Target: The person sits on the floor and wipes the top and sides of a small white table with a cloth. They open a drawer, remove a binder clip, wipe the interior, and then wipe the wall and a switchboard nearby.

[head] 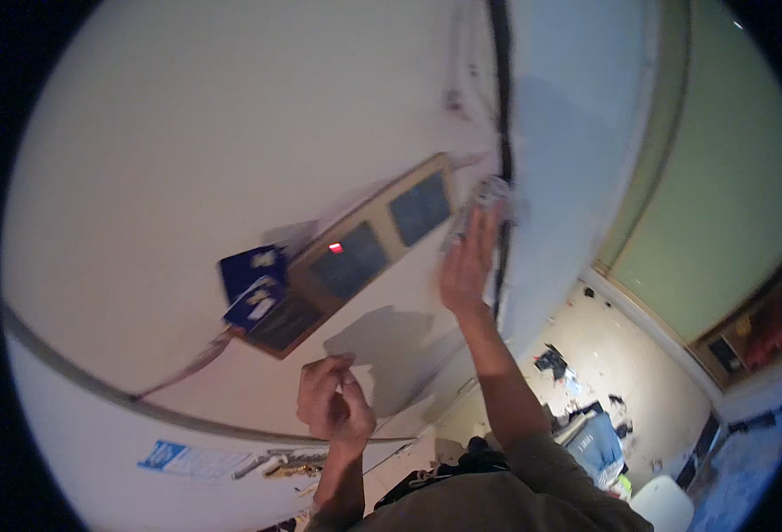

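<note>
My right hand (469,266) lies nearly flat against the pale wall (165,146), fingers pointing up. Under its fingertips is a crumpled greyish-white wad (491,189), perhaps cloth or plastic; the picture does not settle which. The wad sits beside a dark vertical strip (503,100) on the wall. My left hand (334,399) is raised in front of the wall with its fingers curled. Nothing shows in it, but its palm is partly hidden. Between and above my hands runs a wood-framed switchboard (378,229) with dark panels and a small red light (336,247).
Dark blue packets (255,286) are tucked at the switchboard's left end. Door hardware (291,463) and a blue-and-white sticker (191,459) are at lower left. A blue printed bag (592,442) and scattered debris (550,361) lie on the floor. Green panels (717,186) stand at right.
</note>
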Demonstrator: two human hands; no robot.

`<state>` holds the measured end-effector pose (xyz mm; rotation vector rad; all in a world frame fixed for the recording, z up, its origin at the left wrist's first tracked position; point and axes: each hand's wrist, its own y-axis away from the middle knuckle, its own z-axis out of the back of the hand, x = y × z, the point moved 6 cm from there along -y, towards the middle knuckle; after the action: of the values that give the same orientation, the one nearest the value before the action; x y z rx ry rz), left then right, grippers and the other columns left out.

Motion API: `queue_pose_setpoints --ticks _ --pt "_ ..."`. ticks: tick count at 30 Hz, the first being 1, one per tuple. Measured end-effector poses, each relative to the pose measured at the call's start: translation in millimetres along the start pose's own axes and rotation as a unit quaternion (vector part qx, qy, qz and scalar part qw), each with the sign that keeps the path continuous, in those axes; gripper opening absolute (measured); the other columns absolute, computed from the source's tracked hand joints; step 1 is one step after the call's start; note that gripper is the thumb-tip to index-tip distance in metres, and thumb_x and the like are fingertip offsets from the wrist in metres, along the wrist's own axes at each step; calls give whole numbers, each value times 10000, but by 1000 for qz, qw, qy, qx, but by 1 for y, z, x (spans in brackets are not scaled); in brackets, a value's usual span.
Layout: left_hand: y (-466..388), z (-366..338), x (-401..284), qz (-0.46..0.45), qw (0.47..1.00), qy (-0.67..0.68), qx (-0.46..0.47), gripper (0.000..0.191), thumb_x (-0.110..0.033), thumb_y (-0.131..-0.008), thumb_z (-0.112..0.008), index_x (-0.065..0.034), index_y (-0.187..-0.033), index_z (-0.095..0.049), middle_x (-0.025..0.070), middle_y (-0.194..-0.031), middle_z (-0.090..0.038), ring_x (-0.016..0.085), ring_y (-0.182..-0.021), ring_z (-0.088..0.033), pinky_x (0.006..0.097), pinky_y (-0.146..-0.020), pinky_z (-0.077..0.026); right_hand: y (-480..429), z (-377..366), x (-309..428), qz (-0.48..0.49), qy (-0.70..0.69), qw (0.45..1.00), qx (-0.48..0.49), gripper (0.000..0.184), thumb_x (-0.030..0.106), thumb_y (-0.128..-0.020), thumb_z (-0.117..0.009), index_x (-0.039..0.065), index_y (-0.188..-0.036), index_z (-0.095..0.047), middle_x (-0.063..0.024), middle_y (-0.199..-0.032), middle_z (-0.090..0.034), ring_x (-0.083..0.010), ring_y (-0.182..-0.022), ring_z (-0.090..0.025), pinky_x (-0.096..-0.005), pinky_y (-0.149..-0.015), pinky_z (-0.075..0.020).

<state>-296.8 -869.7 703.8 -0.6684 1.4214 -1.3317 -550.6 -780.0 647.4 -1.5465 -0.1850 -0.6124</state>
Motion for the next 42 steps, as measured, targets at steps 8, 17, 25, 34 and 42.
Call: queue_pose_setpoints --ticks 8,17,25,34,42 --pt "-90 51 -37 -111 971 -186 -96 239 71 -818 -637 32 -1053 -640 220 -1158 -667 326 -1044 -574 373 -757 -514 53 -1 -13 -107 8 993 41 562 186 -1052 -346 -98 -1524 -232 -353 -1590 -118 -502 -1495 -101 -546 -1207 -129" --pt "-156 33 -41 -65 972 -223 -40 240 61 -810 -721 -9 -1038 -694 108 -974 -714 224 -847 -618 311 -695 -516 64 1 -1 -137 -14 989 59 571 169 -1050 -365 -107 -1525 -210 -360 -1596 -76 -498 -1497 -93 -529 -1211 -132" --pt "-158 32 -46 -30 961 -276 19 138 10 -791 -761 -44 -911 -718 63 -774 -681 212 -742 -604 311 -652 -492 64 2 4 -144 -7 988 54 562 185 -1054 -356 -89 -1529 -233 -347 -1604 -85 -488 -1498 -107 -527 -1215 -130" --pt "-167 27 -49 -27 947 -309 81 111 -6 -800 -763 -23 -907 -735 105 -778 -700 204 -687 -642 319 -616 -509 66 2 5 -124 -8 991 40 552 185 -1060 -343 -98 -1523 -239 -343 -1605 -88 -488 -1499 -108 -537 -1213 -135" --pt "-184 24 -43 -34 963 -231 130 120 18 -810 -706 -21 -918 -739 110 -726 -675 238 -638 -661 328 -593 -519 66 1 2 -134 -12 990 34 550 196 -1062 -345 -95 -1520 -254 -354 -1595 -107 -494 -1495 -116 -539 -1212 -137"
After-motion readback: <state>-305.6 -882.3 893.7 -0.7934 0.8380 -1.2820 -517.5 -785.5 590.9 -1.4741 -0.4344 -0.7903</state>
